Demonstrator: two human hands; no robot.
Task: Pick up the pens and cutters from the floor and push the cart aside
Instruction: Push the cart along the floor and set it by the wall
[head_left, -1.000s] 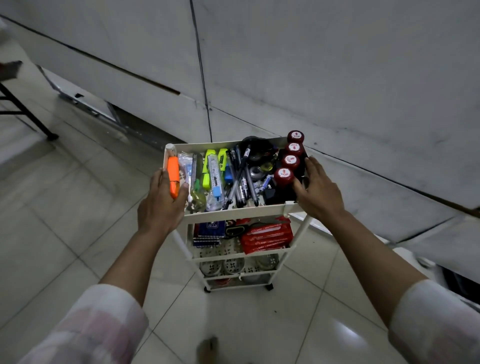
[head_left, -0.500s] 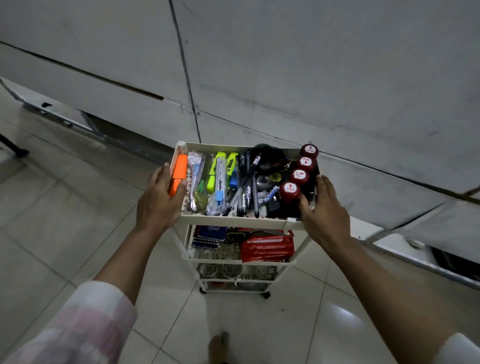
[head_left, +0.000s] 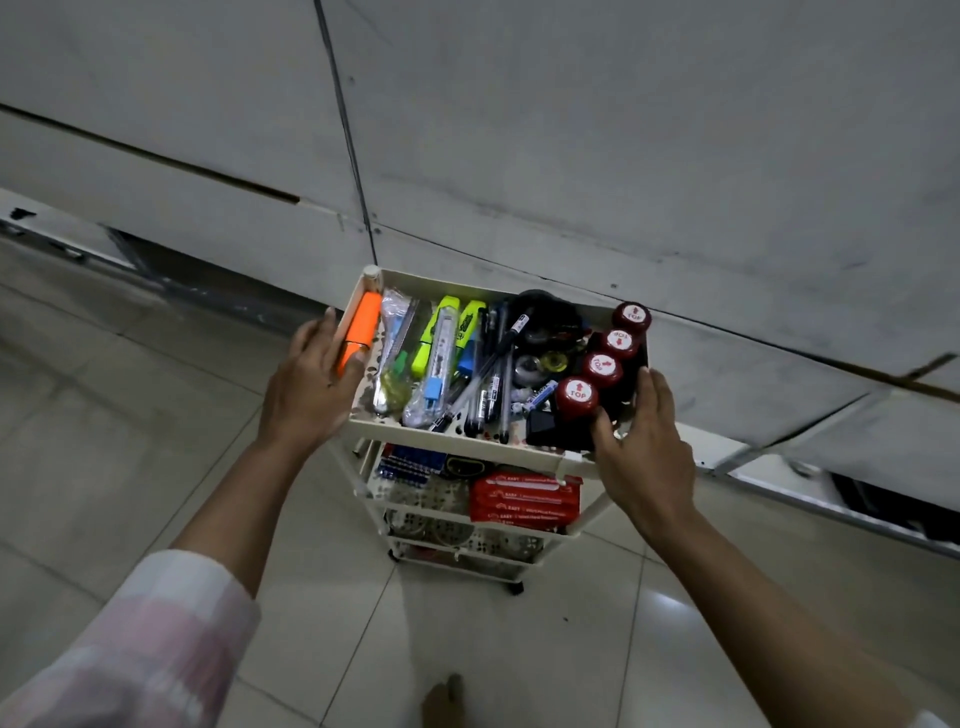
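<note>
Cart (head_left: 457, 437), white, three tiers, on castors, at centre frame on pale floor tiles (head_left: 130, 441), far end close to a grey wall (head_left: 571, 130) at 12 o'clock. Left hand (head_left: 306, 387) at 9 o'clock of the top tray, fingers spread and flat along the tray's left rim, thumb tip touching an orange marker (head_left: 360, 332) lying against that rim; palm open, not clamped round anything. Right hand (head_left: 644, 447) at 4 o'clock of the tray, fingers spread over the near right corner, thumb beside the nearest of four red-capped bottles (head_left: 605, 366); open too, pressed on the rim rather than closed on it. Bottles in a row along the right side, caps marked TOP. In the tray, from 9 towards 3 o'clock: a clear packet of small blades (head_left: 395, 358), two yellow-green highlighters (head_left: 452, 332), a cutter with blue slider (head_left: 435, 374), a bunch of black pens (head_left: 491, 379), tape rolls (head_left: 535, 364) and a black round object at the far side. Middle tier: red boxes (head_left: 524, 499) on the right, a blue pack (head_left: 410, 462) on the left. Bottom tier too dim to tell. Pink checked sleeve (head_left: 145, 639) at 7 o'clock; a bare toe (head_left: 444, 701) at 6 o'clock.
</note>
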